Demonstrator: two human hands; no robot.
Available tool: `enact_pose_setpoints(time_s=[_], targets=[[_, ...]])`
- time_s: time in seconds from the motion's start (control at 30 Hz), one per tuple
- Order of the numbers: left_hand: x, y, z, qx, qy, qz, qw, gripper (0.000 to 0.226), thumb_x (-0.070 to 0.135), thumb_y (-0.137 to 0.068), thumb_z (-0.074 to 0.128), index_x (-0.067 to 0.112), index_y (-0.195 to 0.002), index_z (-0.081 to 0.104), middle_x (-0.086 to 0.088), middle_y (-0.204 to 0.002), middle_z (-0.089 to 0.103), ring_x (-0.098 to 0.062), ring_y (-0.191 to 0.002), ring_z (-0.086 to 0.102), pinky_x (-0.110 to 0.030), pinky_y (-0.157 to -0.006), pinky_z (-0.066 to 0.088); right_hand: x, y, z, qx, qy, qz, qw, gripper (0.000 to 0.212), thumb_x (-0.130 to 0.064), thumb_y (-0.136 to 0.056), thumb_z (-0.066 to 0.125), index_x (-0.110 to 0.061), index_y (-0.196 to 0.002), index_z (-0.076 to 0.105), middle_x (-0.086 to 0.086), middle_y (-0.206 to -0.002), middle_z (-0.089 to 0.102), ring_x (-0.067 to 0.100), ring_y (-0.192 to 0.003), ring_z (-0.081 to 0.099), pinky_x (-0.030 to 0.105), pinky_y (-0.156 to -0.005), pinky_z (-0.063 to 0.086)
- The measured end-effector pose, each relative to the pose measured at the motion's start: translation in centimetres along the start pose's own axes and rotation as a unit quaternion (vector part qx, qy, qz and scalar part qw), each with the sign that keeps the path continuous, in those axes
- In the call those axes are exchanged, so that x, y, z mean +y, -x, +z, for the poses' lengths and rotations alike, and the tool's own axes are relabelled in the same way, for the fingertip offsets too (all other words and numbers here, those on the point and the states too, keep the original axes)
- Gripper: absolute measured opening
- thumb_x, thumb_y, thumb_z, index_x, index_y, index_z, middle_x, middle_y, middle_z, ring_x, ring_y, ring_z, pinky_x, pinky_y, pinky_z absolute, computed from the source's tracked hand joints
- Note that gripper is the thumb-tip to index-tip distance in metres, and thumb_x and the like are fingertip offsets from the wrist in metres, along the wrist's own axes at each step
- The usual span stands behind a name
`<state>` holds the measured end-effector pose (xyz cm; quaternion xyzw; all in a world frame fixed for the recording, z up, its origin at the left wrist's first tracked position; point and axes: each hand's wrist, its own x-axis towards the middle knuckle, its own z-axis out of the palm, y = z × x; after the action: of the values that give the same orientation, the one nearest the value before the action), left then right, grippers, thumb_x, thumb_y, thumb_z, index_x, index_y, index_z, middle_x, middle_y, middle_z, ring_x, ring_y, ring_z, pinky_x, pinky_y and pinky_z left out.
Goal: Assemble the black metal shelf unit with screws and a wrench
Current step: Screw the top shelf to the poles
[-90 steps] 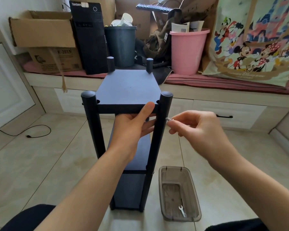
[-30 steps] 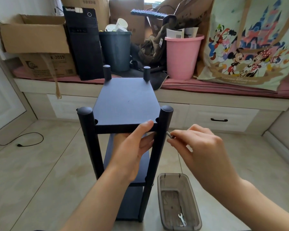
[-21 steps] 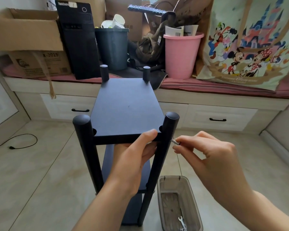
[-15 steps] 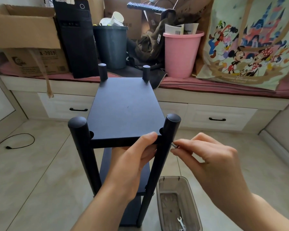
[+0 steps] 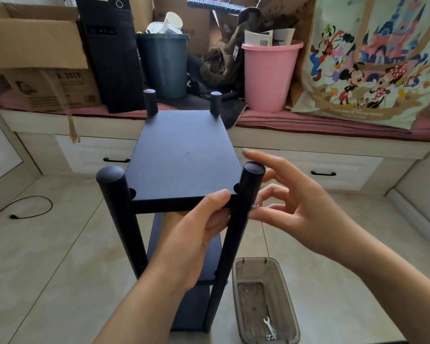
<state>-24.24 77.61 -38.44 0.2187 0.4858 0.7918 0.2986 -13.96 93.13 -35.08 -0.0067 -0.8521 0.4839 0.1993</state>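
Observation:
The black shelf unit [image 5: 184,155] stands upright on the tiled floor with its four round posts fitted. My left hand [image 5: 196,234] grips the front edge of the top shelf, thumb on top and fingers underneath. A small silver screw [image 5: 255,207] sticks out of the right side of the front right post [image 5: 248,189], level with the top shelf. My right hand [image 5: 296,209] is beside that post with its fingers spread, the thumb tip just under the screw and the other fingers lifted off it. A small silver wrench [image 5: 268,324] lies in the tray.
A translucent grey plastic tray [image 5: 236,294] sits on the floor right of the shelf's foot. Behind runs a low bench with drawers carrying a cardboard box [image 5: 35,45], a computer tower [image 5: 112,53], a dark bin [image 5: 164,65], a pink bucket [image 5: 268,75] and a cartoon bag [image 5: 372,60]. A black cable [image 5: 30,207] lies at left.
My right hand pinched the screw at the front right post before; now its fingers have spread and lifted off the screw, which stays in the post. My left hand keeps its hold.

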Motion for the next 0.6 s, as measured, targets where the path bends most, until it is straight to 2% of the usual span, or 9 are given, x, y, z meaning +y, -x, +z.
enact_pose_setpoints(time_s=[0.1, 0.23, 0.33, 0.47, 0.53, 0.6], targets=[[0.05, 0.09, -0.05, -0.004, -0.005, 0.017, 1.000, 0.015, 0.034, -0.075, 0.069, 0.026, -0.082, 0.080, -0.013, -0.104, 0.077, -0.032, -0.098, 0.075, -0.035, -0.088, 0.060, -0.27, -0.51, -0.32, -0.026, -0.012, -0.007, 1.000, 0.066, -0.003, -0.081, 0.076, -0.043, -0.129, 0.054, 0.007, -0.111, 0.057, 0.018, -0.085, 0.062, 0.039, -0.082, 0.058], [0.06, 0.18, -0.24, -0.005, 0.000, 0.037, 0.999, 0.014, 0.031, -0.077, 0.069, 0.026, -0.085, 0.079, -0.013, -0.104, 0.077, -0.033, -0.099, 0.075, -0.041, -0.088, 0.060, -0.53, -0.77, -0.55, -0.034, -0.033, 0.000, 0.999, 0.062, -0.005, -0.078, 0.077, -0.038, -0.127, 0.056, 0.009, -0.112, 0.056, 0.022, -0.084, 0.065, 0.041, -0.081, 0.059], [-0.23, 0.14, -0.40, 0.006, 0.012, 0.029, 0.999, 0.021, 0.029, -0.075, 0.070, 0.013, -0.087, 0.077, -0.017, -0.102, 0.077, -0.034, -0.096, 0.075, -0.037, -0.084, 0.061, -0.43, -0.78, -0.64, -0.035, -0.031, 0.000, 0.999, 0.063, 0.000, -0.078, 0.077, -0.035, -0.127, 0.056, 0.007, -0.107, 0.057, 0.024, -0.080, 0.065, 0.040, -0.081, 0.059], [-0.30, 0.09, -0.57, 0.010, 0.014, 0.012, 1.000, 0.046, 0.029, -0.076, 0.069, -0.004, -0.108, 0.066, -0.017, -0.104, 0.076, -0.032, -0.097, 0.075, -0.037, -0.086, 0.061, -0.56, -0.49, -0.41, -0.027, -0.040, 0.006, 0.999, 0.065, 0.002, -0.079, 0.075, -0.039, -0.126, 0.057, 0.005, -0.104, 0.057, 0.026, -0.077, 0.064, 0.038, -0.081, 0.059], [-0.46, 0.17, -0.68, 0.011, 0.017, 0.005, 1.000, 0.042, 0.028, -0.075, 0.069, -0.002, -0.104, 0.069, -0.017, -0.103, 0.076, -0.032, -0.098, 0.075, -0.036, -0.087, 0.061, -0.59, -0.33, -0.33, -0.029, -0.038, 0.006, 0.999, 0.066, 0.003, -0.080, 0.074, -0.039, -0.128, 0.056, 0.004, -0.106, 0.057, 0.029, -0.078, 0.065, 0.035, -0.080, 0.059], [-0.69, 0.28, -0.69, 0.012, 0.025, -0.009, 1.000, 0.028, 0.027, -0.073, 0.070, 0.006, -0.090, 0.077, -0.017, -0.101, 0.077, -0.031, -0.096, 0.075, -0.031, -0.083, 0.060, -0.55, -0.21, -0.30, -0.022, -0.035, 0.006, 0.999, 0.067, 0.002, -0.080, 0.074, -0.039, -0.129, 0.055, 0.002, -0.104, 0.058, 0.030, -0.078, 0.066, 0.033, -0.080, 0.058]])
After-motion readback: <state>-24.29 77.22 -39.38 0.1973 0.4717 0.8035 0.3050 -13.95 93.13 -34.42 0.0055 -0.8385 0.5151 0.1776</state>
